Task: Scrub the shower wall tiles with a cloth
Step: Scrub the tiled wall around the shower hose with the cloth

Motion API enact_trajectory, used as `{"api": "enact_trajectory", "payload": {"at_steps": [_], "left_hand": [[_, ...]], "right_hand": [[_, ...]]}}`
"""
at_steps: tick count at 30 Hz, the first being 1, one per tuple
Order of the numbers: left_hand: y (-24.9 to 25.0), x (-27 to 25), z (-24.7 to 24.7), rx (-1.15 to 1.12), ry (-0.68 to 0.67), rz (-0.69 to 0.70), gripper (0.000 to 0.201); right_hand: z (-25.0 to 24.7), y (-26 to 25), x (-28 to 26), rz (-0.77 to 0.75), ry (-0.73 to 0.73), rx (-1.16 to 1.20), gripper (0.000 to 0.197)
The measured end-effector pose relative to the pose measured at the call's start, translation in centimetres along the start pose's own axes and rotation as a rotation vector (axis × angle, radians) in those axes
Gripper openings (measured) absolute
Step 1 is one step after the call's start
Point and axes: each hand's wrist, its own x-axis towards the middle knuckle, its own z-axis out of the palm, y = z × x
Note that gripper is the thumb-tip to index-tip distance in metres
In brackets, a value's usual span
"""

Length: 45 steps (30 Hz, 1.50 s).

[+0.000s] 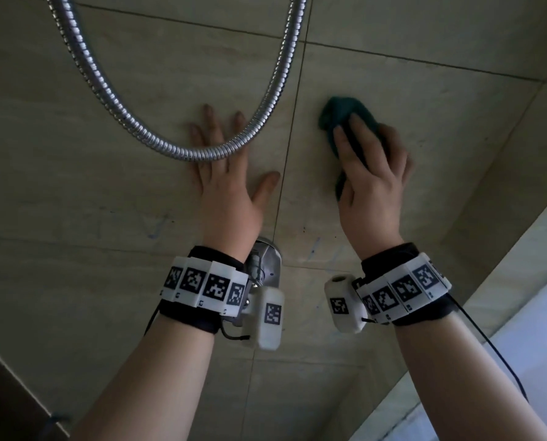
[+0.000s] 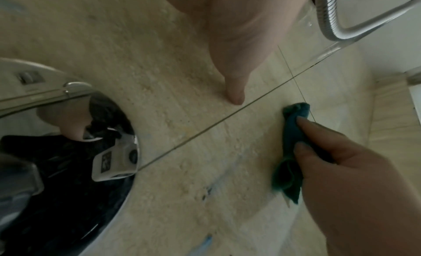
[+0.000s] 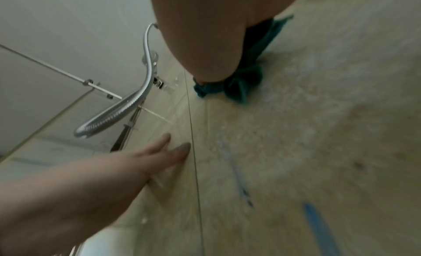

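Note:
A bunched teal cloth is pressed on the beige wall tiles. My right hand grips the cloth, fingers curled over it and thumb tucked under its lower end. My left hand lies flat on the tile to the left of the vertical grout line, fingers spread and straight, holding nothing. Blue marks streak the tiles below the cloth.
A chrome shower hose loops down across the wall and passes in front of my left fingers. A chrome mixer fitting sits on the wall by my left wrist. The wall corner runs along the right.

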Motion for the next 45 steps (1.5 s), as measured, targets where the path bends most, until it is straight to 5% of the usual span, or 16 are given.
{"api": "enact_trajectory", "payload": {"at_steps": [12,21,29,36,40,45], "left_hand": [[-0.4,0.2,0.6,0.070,0.025,0.019,0.080],[-0.2,0.1,0.3,0.080,0.029,0.020,0.080],[1.7,-0.4,1.2,0.066,0.041,0.102,0.068],[4.5,0.7,2.0,-0.025,0.040,0.276,0.059],[5.6,1.3,2.8,0.049,-0.052,0.291,0.067],[5.8,1.3,3.4,0.096,-0.019,0.278,0.069]], "right_hand": [[0.7,0.2,-7.5,-0.485,-0.341,0.145,0.038],[0.0,0.9,-2.9,-0.226,-0.131,0.157,0.044],[-0.7,1.9,-6.5,-0.512,-0.381,0.132,0.055],[-3.7,5.8,-0.1,-0.110,-0.021,-0.081,0.032],[-4.9,7.7,2.3,0.146,0.039,-0.063,0.051],[-4.3,6.6,-1.9,0.123,-0.022,-0.037,0.035]]}}
